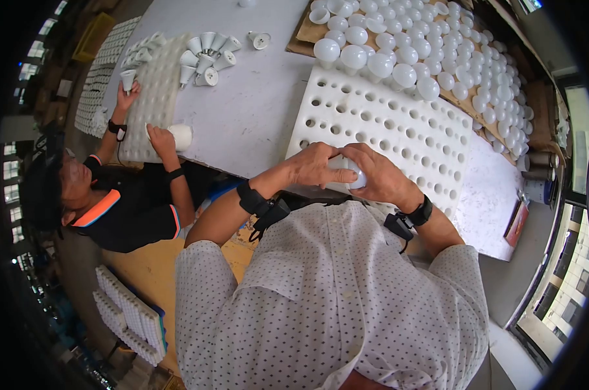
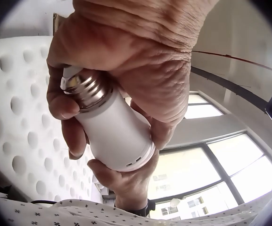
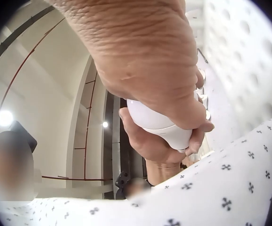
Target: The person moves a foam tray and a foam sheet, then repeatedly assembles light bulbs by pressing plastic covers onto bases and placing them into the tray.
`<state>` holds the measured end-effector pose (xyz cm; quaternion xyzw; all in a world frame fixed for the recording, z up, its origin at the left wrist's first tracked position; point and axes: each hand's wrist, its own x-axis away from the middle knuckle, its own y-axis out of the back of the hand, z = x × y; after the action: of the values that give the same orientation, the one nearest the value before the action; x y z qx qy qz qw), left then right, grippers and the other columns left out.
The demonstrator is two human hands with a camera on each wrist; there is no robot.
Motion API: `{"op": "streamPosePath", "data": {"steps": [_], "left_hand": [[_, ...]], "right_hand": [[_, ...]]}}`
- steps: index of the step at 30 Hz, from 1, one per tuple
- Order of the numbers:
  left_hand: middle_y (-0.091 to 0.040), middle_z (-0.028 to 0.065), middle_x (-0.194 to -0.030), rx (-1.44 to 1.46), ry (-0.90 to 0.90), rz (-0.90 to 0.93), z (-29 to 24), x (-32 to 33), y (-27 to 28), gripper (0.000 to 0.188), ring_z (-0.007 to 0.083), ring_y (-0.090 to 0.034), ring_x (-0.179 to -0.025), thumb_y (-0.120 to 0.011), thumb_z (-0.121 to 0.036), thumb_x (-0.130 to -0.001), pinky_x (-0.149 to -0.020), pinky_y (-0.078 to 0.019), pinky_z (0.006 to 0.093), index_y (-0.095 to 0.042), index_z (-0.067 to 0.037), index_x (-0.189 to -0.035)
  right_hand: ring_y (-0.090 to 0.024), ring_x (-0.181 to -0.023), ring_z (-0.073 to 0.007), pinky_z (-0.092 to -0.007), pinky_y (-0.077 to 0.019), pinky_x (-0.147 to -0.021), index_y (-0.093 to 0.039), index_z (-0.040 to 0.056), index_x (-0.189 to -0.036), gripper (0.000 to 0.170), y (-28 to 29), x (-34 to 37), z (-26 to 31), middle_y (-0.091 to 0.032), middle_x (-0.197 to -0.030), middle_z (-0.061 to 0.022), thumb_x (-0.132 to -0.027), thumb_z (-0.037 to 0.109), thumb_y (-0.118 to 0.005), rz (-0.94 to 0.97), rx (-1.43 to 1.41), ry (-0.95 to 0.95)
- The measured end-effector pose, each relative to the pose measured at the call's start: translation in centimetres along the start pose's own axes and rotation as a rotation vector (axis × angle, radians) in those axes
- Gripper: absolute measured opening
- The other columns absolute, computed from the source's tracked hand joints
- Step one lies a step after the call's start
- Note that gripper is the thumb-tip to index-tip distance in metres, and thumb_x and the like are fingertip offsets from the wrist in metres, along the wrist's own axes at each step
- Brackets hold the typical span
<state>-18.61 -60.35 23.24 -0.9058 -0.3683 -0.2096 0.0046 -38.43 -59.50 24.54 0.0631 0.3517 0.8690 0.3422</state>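
Both hands hold one white light bulb (image 1: 355, 170) in front of the shirt, at the near edge of the holed foam board (image 1: 398, 123). The left hand (image 1: 315, 166) curls round the base end; in the left wrist view its fingers (image 2: 63, 104) lie by the metal screw cap (image 2: 89, 90) above the white body (image 2: 117, 132). The right hand (image 1: 380, 174) grips the round cover (image 3: 150, 114), seen in the right wrist view, where the cover meets the body.
Many white domes (image 1: 405, 75) stand on a board at the back right. Bulb bases (image 1: 207, 53) lie in a cluster at the back left, near a second foam board (image 1: 153, 97). At the left another person (image 1: 122, 214) works with a base in one hand.
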Motion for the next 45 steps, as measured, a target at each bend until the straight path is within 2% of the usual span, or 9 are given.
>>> {"op": "streamPosePath", "data": {"steps": [5, 7, 14, 26, 29, 31, 34, 37, 45], "left_hand": [[-0.061, 0.0171, -0.084, 0.027, -0.009, 0.015, -0.6, 0.2, -0.2, 0.068, 0.0178, -0.061, -0.061, -0.065, -0.05, -0.07, -0.044, -0.0503, 0.0239, -0.057, 0.011, -0.1], [-0.061, 0.0147, -0.067, 0.109, -0.053, -0.038, -0.8, 0.2, -0.5, 0.069, 0.0163, -0.059, -0.049, -0.064, -0.053, -0.067, -0.041, -0.0478, 0.0235, -0.059, 0.012, -0.091], [-0.061, 0.0148, -0.066, 0.162, -0.016, 0.003, -0.6, 0.3, -0.6, 0.066, 0.0166, -0.059, -0.047, -0.064, -0.053, -0.068, -0.036, -0.046, 0.0226, -0.061, 0.01, -0.087], [-0.062, 0.0162, -0.067, 0.177, 0.017, 0.05, -0.2, 0.1, -1.2, 0.065, 0.0173, -0.059, -0.046, -0.064, -0.05, -0.066, -0.037, -0.0462, 0.0235, -0.061, 0.011, -0.087], [-0.062, 0.0163, -0.067, 0.138, 0.017, 0.001, -0.6, 0.3, -1.4, 0.065, 0.0172, -0.059, -0.046, -0.065, -0.051, -0.064, -0.041, -0.0475, 0.0241, -0.062, 0.009, -0.087], [-0.063, 0.015, -0.074, 0.024, -0.001, 0.052, -0.7, 0.5, -1.2, 0.058, 0.0179, -0.062, -0.059, -0.068, -0.044, -0.067, -0.051, -0.0495, 0.0246, -0.06, 0.009, -0.089], [-0.064, 0.0159, -0.07, -0.048, -0.121, -0.037, 0.2, 0.3, -1.5, 0.062, 0.0226, -0.063, -0.063, -0.066, -0.052, -0.063, -0.06, -0.0492, 0.0291, -0.063, 0.006, -0.084], [-0.064, 0.0156, -0.073, -0.083, -0.07, -0.004, 0.3, 0.5, -1.3, 0.062, 0.0243, -0.063, -0.071, -0.066, -0.051, -0.061, -0.066, -0.0488, 0.0299, -0.063, 0.007, -0.083], [-0.064, 0.0163, -0.075, -0.066, 0.005, -0.098, -1.5, 1.8, -2.1, 0.057, 0.023, -0.063, -0.07, -0.068, -0.045, -0.056, -0.064, -0.0489, 0.0303, -0.064, 0.006, -0.08]], "right_hand": [[-0.05, -0.1, -0.0304, -0.0377, -0.0439, -0.085, -0.042, 0.005, -0.119, 0.072, -1.0, -0.1, 0.1, -0.05, -0.11, -0.0135, -0.055, 0.006, -0.075, -0.193, -0.056, 0.08], [-0.051, -0.099, -0.0303, -0.0377, -0.0438, -0.085, -0.044, 0.0048, -0.118, 0.071, -1.2, -0.1, -0.1, -0.05, -0.109, -0.0132, -0.055, 0.006, -0.076, -0.205, -0.096, 0.071], [-0.051, -0.1, -0.0281, -0.0364, -0.0437, -0.086, -0.048, 0.0045, -0.115, 0.068, -1.5, 0.0, -0.2, -0.052, -0.108, -0.0121, -0.055, 0.01, -0.079, -0.222, -0.273, 0.044], [-0.055, -0.093, -0.0266, -0.0352, -0.0472, -0.079, -0.052, 0.0053, -0.107, 0.059, -2.2, 0.6, -0.6, -0.053, -0.103, -0.0122, -0.055, 0.01, -0.079, -0.283, -0.227, 0.104], [-0.054, -0.091, -0.0256, -0.0345, -0.0475, -0.077, -0.053, 0.0056, -0.105, 0.055, -1.9, 0.5, -0.4, -0.053, -0.101, -0.011, -0.055, 0.008, -0.078, -0.273, -0.218, 0.153], [-0.054, -0.091, -0.0253, -0.0343, -0.0474, -0.077, -0.053, 0.0055, -0.104, 0.055, -1.9, 0.6, -0.5, -0.052, -0.1, -0.0106, -0.055, 0.008, -0.077, -0.275, -0.222, 0.157], [-0.053, -0.092, -0.0252, -0.0343, -0.0471, -0.077, -0.053, 0.0053, -0.104, 0.053, -2.1, 0.7, -0.6, -0.052, -0.101, -0.0102, -0.056, 0.007, -0.076, -0.275, -0.214, 0.181], [-0.053, -0.093, -0.0257, -0.0345, -0.0465, -0.078, -0.053, 0.0049, -0.105, 0.054, -2.3, 0.6, -0.3, -0.052, -0.102, -0.0102, -0.056, 0.007, -0.076, -0.281, -0.186, 0.205], [-0.052, -0.095, -0.0271, -0.0351, -0.0444, -0.08, -0.052, 0.0038, -0.11, 0.059, -2.7, 0.9, -0.5, -0.051, -0.105, -0.0113, -0.056, 0.006, -0.076, -0.295, -0.259, 0.255]]}}
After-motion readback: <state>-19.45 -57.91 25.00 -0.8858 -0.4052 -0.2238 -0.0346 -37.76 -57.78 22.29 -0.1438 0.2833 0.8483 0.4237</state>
